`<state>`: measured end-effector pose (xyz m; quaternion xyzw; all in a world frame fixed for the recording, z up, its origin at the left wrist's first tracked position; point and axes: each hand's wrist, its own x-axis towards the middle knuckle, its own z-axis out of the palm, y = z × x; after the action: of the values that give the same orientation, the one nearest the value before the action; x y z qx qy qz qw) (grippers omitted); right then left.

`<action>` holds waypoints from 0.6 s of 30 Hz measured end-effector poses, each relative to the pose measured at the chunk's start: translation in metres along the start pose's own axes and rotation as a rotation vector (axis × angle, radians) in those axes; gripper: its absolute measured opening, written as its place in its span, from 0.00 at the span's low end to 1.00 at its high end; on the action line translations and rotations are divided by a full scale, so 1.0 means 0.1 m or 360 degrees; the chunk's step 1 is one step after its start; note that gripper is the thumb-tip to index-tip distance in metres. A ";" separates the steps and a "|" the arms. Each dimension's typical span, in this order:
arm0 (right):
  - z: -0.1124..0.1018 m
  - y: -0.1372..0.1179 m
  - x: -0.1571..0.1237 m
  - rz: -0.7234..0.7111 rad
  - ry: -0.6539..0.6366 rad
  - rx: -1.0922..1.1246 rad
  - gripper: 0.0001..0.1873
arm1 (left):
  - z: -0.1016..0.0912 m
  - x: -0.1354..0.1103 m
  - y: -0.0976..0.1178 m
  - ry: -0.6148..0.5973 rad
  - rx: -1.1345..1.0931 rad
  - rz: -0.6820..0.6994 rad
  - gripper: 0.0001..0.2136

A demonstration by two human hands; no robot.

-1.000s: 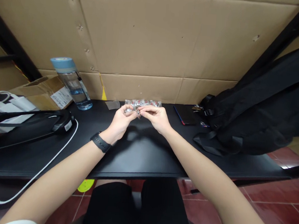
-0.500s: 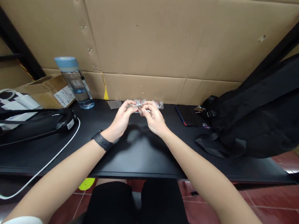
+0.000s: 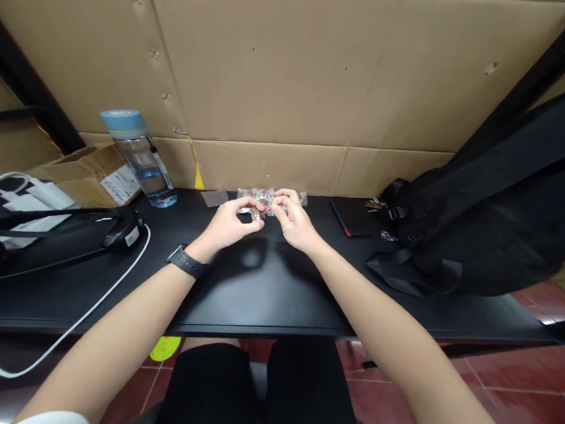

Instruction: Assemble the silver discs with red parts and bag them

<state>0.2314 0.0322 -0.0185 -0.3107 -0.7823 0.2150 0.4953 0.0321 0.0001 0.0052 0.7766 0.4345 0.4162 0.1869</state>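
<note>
My left hand (image 3: 230, 226), with a dark watch on its wrist, has thumb and fingers curved round a small clear piece (image 3: 256, 215). A thin red part (image 3: 267, 211) shows between both hands, and the fingertips of my right hand (image 3: 295, 224) are pinched at its other end. The exact kind of this item is too small to make out. Just behind the fingers lie clear plastic packets (image 3: 263, 193) with red marks, partly covered by my right hand. To their left is a flat translucent sheet (image 3: 214, 197).
On the black table (image 3: 264, 303), a blue-lidded water bottle (image 3: 141, 160) and an open cardboard box (image 3: 93, 169) stand left, near a black case (image 3: 52, 244) and white cable (image 3: 134, 265). At right are a dark flat notebook-like item (image 3: 352, 218), keys (image 3: 375, 205) and a black backpack (image 3: 502, 191).
My left hand has shifted slightly left and its fingers have spread wider, so the clear piece and red part now show between the hands. My right hand stays nearly in place.
</note>
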 end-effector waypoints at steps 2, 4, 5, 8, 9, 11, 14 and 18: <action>-0.02 0.02 -0.01 -0.0030 -0.0128 -0.0099 0.09 | -0.01 -0.02 -0.01 -0.0080 0.0191 0.0018 0.11; -0.03 0.04 -0.03 -0.0046 -0.0304 -0.0241 0.07 | 0.00 -0.04 -0.05 -0.0199 0.0389 0.0031 0.12; -0.03 0.05 -0.04 -0.0040 -0.0386 -0.0315 0.06 | 0.01 -0.05 -0.08 -0.0266 0.0463 0.0030 0.12; -0.07 0.09 -0.04 -0.0009 -0.0571 -0.0439 0.05 | -0.01 -0.04 -0.18 -0.0419 0.0566 -0.0001 0.15; -0.09 0.10 -0.03 -0.0018 -0.0616 -0.0433 0.05 | -0.03 -0.04 -0.21 -0.0439 0.0584 -0.0021 0.16; -0.18 0.13 0.01 -0.0041 -0.0699 -0.0380 0.05 | -0.10 -0.02 -0.29 -0.0428 0.0675 -0.0086 0.16; -0.37 0.19 0.06 0.0032 -0.0729 -0.0437 0.06 | -0.24 -0.01 -0.40 -0.0399 0.0977 -0.0228 0.14; -0.61 0.33 0.05 0.0257 -0.0683 -0.0761 0.17 | -0.38 0.00 -0.55 -0.0497 0.1105 -0.0325 0.11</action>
<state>0.2943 0.0616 -0.0111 -0.4267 -0.8700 0.1243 0.2137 -0.0272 0.0278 -0.0082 0.8004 0.5908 0.1005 0.0173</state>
